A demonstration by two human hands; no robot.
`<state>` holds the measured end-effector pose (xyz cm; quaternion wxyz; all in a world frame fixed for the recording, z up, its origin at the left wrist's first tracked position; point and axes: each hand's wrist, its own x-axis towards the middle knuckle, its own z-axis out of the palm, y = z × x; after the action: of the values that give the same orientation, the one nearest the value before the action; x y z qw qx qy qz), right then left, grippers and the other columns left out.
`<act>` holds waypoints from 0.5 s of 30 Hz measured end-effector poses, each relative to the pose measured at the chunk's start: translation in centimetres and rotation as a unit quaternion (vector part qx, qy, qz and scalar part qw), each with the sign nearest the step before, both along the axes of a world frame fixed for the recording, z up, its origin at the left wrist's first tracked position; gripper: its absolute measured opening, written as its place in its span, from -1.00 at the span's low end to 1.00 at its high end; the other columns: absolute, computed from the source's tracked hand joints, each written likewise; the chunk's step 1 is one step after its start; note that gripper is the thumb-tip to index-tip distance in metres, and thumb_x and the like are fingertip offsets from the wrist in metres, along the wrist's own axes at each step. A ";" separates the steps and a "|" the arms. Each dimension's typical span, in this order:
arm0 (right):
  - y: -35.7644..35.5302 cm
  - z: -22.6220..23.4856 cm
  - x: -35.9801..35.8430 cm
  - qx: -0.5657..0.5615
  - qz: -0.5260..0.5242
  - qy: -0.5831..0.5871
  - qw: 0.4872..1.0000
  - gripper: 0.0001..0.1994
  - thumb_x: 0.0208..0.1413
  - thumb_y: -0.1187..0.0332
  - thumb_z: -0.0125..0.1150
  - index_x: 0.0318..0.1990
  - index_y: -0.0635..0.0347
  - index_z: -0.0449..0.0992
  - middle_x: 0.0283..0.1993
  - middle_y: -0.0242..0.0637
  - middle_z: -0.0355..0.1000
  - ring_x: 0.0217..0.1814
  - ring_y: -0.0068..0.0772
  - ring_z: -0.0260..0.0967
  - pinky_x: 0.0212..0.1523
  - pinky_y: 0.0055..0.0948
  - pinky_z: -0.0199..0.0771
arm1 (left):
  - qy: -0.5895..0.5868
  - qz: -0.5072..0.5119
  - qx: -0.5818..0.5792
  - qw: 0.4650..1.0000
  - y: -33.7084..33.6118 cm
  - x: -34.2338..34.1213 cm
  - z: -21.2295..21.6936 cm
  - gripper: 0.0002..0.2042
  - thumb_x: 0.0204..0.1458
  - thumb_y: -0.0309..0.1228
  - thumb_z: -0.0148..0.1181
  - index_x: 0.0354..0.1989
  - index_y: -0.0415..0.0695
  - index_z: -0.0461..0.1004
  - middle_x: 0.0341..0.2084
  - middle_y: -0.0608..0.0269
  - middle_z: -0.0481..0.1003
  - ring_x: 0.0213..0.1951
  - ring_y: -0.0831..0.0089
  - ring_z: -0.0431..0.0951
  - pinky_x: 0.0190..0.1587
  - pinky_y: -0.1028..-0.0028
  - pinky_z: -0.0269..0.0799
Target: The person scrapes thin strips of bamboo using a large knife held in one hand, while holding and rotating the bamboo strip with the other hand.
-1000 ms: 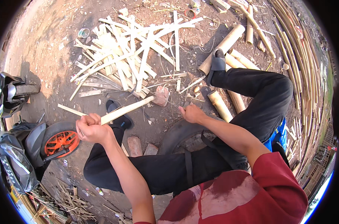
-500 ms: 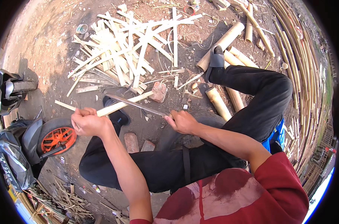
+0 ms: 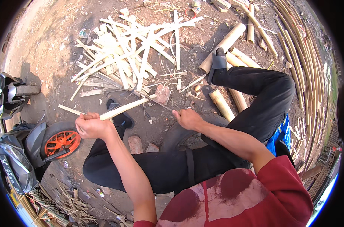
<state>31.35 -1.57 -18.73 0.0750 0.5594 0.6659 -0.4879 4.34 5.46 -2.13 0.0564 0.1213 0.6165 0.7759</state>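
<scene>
My left hand [image 3: 92,125] is closed around a pale split-bamboo strip [image 3: 123,109], which slants up to the right with its far end beside a brick [image 3: 163,94]. A short length of the strip sticks out to the left of my fist. My right hand [image 3: 189,119] is closed on the handle of a long knife, and the fingers hide most of that handle. The knife's narrow blade [image 3: 163,105] points up and left, reaching the strip's far end. Whether the edge touches the strip, I cannot tell.
A heap of split bamboo strips [image 3: 177,41] lies ahead. Cut bamboo sections [image 3: 221,104] lie near my right foot, and long poles [image 3: 307,72] line the right side. A motorcycle wheel [image 3: 62,140] stands at left. A tyre [image 3: 171,137] lies between my legs.
The blade has moved from across the strip's middle to its far end, now pointing more steeply away. My right hand has shifted slightly; my left hand keeps its hold on the strip.
</scene>
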 end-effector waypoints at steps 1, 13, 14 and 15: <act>-0.3 0.1 0.1 0.008 -0.012 0.001 1.000 -0.36 0.38 -0.06 -0.22 -0.27 0.47 0.55 -0.35 0.35 0.49 -0.22 0.42 0.48 -0.11 0.15 0.49 | 0.009 0.004 0.005 1.000 0.2 0.3 0.2 -0.74 -0.02 -0.53 -0.05 -0.70 -0.10 0.09 -0.81 0.41 0.00 -0.75 0.58 -0.02 -0.65 0.49 -0.12; -0.8 0.8 0.0 -0.002 -0.028 -0.015 0.999 -0.41 0.38 -0.05 -0.19 -0.21 0.47 0.43 -0.43 0.31 0.48 -0.30 0.43 0.47 -0.20 0.21 0.46 | 0.029 0.012 -0.020 0.999 1.4 0.4 -0.3 -0.63 0.02 -0.53 -0.04 -0.76 -0.03 -0.01 -0.84 0.41 -0.04 -0.76 0.60 -0.09 -0.64 0.50 -0.09; -0.9 0.6 0.0 0.002 -0.031 -0.015 0.999 -0.42 0.38 -0.04 -0.17 -0.22 0.46 0.43 -0.44 0.30 0.47 -0.32 0.42 0.47 -0.23 0.20 0.46 | 0.033 0.015 -0.024 0.999 1.5 0.4 -0.3 -0.63 0.03 -0.53 -0.04 -0.75 -0.02 -0.01 -0.84 0.41 -0.04 -0.76 0.60 -0.09 -0.64 0.50 -0.09; -1.1 0.3 -0.1 0.007 -0.035 -0.013 0.999 -0.44 0.38 -0.03 -0.15 -0.24 0.46 0.43 -0.46 0.30 0.47 -0.35 0.41 0.47 -0.26 0.20 0.46 | 0.036 0.019 -0.028 0.999 1.6 0.5 -0.4 -0.62 0.04 -0.52 -0.03 -0.75 -0.02 -0.02 -0.84 0.41 -0.05 -0.76 0.60 -0.10 -0.64 0.50 -0.09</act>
<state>31.29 -2.67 -18.39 0.0631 0.5893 0.6482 -0.4781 4.86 7.02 -2.48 0.0224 0.1358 0.6416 0.7546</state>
